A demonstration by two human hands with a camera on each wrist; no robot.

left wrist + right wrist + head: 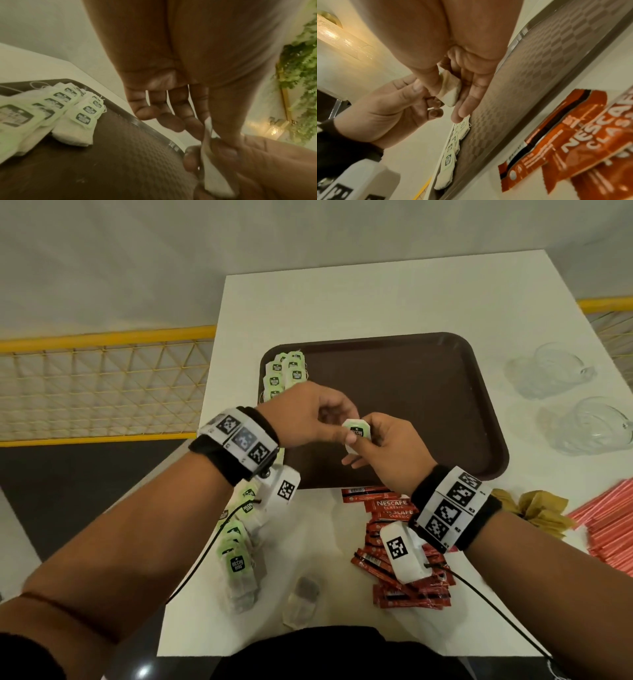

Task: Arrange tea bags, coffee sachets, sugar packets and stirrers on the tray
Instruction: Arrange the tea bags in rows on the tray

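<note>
Paper, soft and white with a pale green tag on top: that is the tea bag you hold between both hands above the near-middle of the brown tray. Your right hand pinches it from the near right, and your left hand meets it from the left with thumb and forefinger on its edge. The rows of tea bags already laid sit in the tray's far-left corner, so the coming move runs left and away, and your left hand is the nearer one. Those bags lie overlapped, tags up. On the bench, loose tea bags wait near left and glossy red coffee sachets near right.
</note>
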